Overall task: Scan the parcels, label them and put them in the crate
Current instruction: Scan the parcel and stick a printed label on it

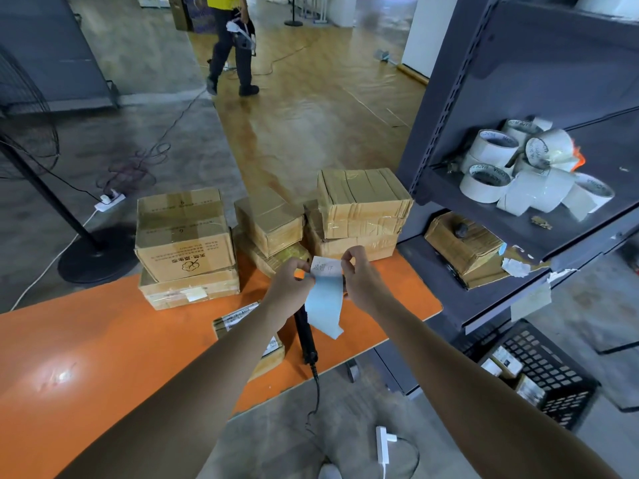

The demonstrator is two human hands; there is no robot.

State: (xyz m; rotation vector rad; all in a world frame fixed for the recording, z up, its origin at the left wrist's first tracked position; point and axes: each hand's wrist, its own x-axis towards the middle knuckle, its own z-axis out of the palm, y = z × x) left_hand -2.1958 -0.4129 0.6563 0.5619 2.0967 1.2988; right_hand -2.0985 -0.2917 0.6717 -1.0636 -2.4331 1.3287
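Observation:
Above the orange table [103, 340], my left hand [292, 283] and my right hand [359, 278] pinch a white label [326, 266] at its two sides. A pale blue backing strip [325, 305] hangs down from the label. A black handheld scanner [306, 337] lies on the table beneath my hands. A small parcel [242, 323] with a printed label lies under my left forearm. Several taped cardboard parcels [183, 233] are stacked at the table's far edge. The black crate [539, 371] stands on the floor at the right, with a few items inside.
A dark metal shelf rack [518, 98] stands at the right, holding tape rolls [518, 167] and a box. A fan stand [86, 250] and a power strip [110, 200] are on the floor to the left. A person [231, 46] walks far ahead.

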